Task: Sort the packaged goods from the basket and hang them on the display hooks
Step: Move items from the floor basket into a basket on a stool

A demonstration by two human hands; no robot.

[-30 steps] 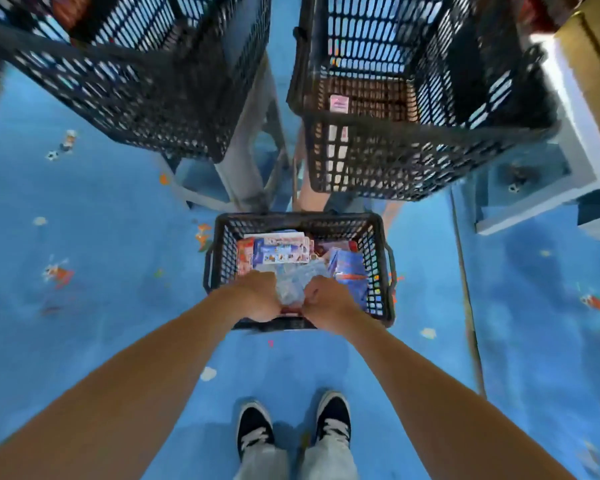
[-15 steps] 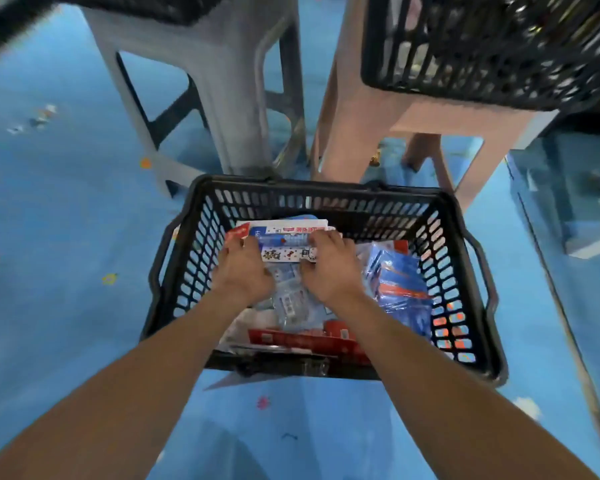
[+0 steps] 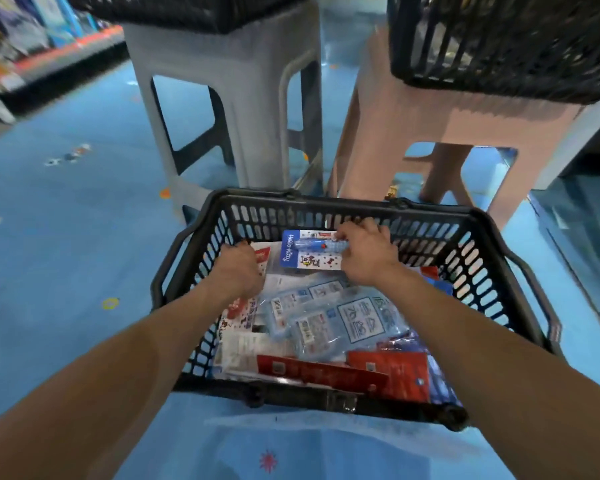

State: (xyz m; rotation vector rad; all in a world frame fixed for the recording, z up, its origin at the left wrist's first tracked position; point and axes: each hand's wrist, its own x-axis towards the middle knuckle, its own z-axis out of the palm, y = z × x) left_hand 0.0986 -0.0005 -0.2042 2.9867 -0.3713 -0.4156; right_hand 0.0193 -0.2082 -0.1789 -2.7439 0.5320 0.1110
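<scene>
Right hand (image 3: 368,254) fingers grip a blister-carded pen (image 3: 310,249) inside the black basket (image 3: 326,207); left hand (image 3: 238,268), fingers curled, presses among packets.

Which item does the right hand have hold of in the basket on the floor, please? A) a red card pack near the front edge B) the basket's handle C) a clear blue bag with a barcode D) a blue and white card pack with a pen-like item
D: the right hand grips the blue and white card pack at the far side of the basket, while the left hand rests on other packs.
</scene>
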